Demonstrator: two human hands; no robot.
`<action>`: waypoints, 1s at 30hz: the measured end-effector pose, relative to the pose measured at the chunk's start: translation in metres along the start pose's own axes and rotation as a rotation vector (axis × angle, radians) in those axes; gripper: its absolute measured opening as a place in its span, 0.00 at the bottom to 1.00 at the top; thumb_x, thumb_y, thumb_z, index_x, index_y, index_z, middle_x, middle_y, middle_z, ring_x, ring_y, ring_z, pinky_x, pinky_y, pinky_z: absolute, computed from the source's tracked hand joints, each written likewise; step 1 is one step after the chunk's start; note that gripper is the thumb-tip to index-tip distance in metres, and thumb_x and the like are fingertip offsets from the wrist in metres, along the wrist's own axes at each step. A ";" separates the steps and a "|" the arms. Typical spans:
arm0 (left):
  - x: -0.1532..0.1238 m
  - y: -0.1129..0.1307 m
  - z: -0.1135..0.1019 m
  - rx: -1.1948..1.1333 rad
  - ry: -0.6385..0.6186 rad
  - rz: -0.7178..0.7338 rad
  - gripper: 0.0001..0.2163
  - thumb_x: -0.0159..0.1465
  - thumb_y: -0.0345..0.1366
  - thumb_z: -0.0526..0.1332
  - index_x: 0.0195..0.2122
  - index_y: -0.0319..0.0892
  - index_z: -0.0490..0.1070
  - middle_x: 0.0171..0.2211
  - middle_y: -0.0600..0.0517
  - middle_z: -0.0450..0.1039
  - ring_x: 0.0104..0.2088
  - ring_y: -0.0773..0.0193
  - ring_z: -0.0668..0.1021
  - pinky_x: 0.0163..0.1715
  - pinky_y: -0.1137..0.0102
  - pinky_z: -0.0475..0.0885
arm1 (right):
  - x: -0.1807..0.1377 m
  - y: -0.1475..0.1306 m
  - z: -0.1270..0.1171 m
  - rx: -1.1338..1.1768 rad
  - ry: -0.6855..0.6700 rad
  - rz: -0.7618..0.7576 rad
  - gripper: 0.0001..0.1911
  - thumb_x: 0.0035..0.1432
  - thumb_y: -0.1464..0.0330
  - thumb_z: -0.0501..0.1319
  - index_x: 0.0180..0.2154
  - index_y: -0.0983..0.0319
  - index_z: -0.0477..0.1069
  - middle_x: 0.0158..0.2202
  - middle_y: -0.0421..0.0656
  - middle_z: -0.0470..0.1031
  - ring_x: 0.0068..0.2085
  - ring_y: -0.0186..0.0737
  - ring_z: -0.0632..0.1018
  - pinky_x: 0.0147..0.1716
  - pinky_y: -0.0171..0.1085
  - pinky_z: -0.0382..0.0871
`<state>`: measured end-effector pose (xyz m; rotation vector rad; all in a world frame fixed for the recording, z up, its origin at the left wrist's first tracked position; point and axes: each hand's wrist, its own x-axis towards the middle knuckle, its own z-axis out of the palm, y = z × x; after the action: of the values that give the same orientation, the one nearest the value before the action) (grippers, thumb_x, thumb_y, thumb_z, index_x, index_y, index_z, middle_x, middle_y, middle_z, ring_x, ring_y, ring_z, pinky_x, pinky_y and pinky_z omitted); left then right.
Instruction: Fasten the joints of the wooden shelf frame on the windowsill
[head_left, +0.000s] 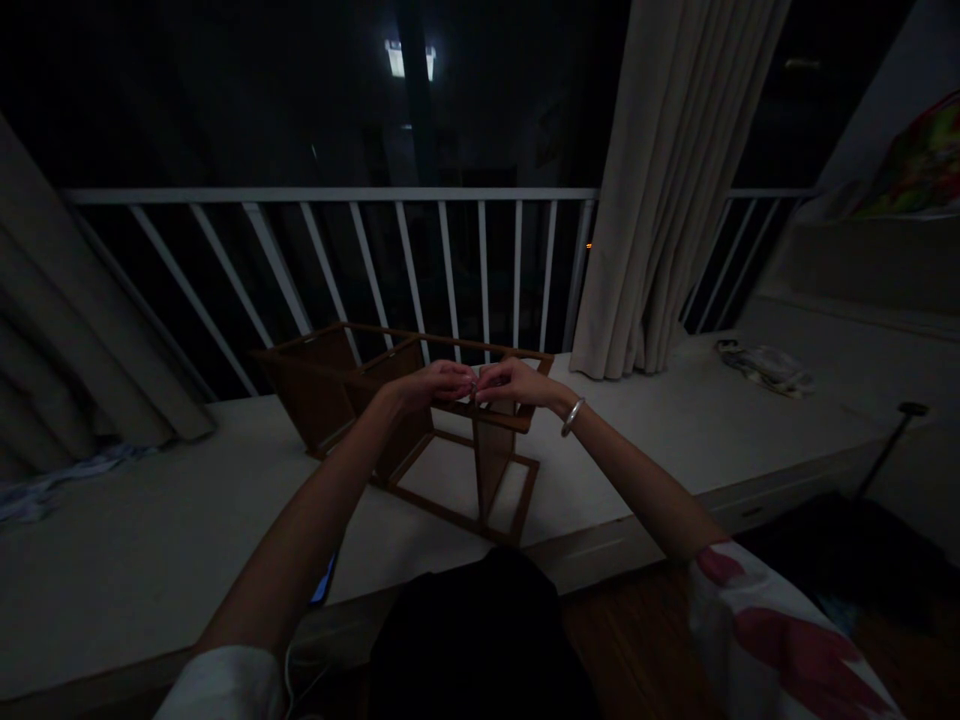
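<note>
Dim room, dark window; much detail lost in shadow. Brown wooden rack lies on its side on the white window ledge, beside the white railing; its flat panels stand on edge between the rails. The forearms cross in front and hide part of the frame.

Left hand and right hand meet at the rack's upper near rail, towards its right end. Fingers curl inward, tips nearly together. A small glint shows between them; the fingers cover too much to identify it, and whether either hand grips it cannot be told. Silver bracelet on the right wrist.

Phone mostly covered by the left forearm; lit bluish strip visible, screen content unreadable. White cable runs out of view at the bottom edge. A brightly coloured item, red, green and yellow, is cut off at the right edge; any print on it is illegible.

Ledge front carries panel lines and a dark slot at right; whether these are drawers is unclear. Pale cloth bundle on the ledge beyond the right curtain. Dark heap at lower right, contents indistinct.
</note>
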<state>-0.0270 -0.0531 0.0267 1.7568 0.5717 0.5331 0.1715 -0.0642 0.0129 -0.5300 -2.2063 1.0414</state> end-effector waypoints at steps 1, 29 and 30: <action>0.000 -0.001 0.000 -0.001 0.001 0.008 0.14 0.52 0.43 0.60 0.29 0.34 0.67 0.17 0.58 0.55 0.15 0.79 0.54 0.14 0.78 0.47 | 0.000 0.000 0.000 0.006 0.002 0.002 0.14 0.43 0.64 0.64 0.31 0.67 0.73 0.33 0.43 0.73 0.35 0.33 0.72 0.38 0.35 0.65; 0.010 0.002 0.007 0.186 0.091 -0.055 0.19 0.52 0.51 0.56 0.24 0.37 0.63 0.16 0.59 0.53 0.15 0.76 0.53 0.15 0.76 0.44 | 0.000 -0.002 0.000 -0.006 0.000 0.020 0.14 0.42 0.63 0.64 0.29 0.68 0.74 0.32 0.44 0.75 0.35 0.35 0.73 0.38 0.36 0.65; 0.010 0.002 0.007 0.192 0.092 -0.055 0.19 0.52 0.52 0.56 0.24 0.37 0.63 0.16 0.59 0.53 0.15 0.76 0.53 0.15 0.76 0.44 | 0.000 -0.002 0.000 -0.010 -0.001 0.016 0.14 0.43 0.63 0.64 0.29 0.68 0.74 0.32 0.44 0.75 0.35 0.35 0.73 0.38 0.36 0.65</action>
<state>-0.0145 -0.0527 0.0277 1.8992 0.7543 0.5372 0.1712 -0.0653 0.0144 -0.5525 -2.2126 1.0399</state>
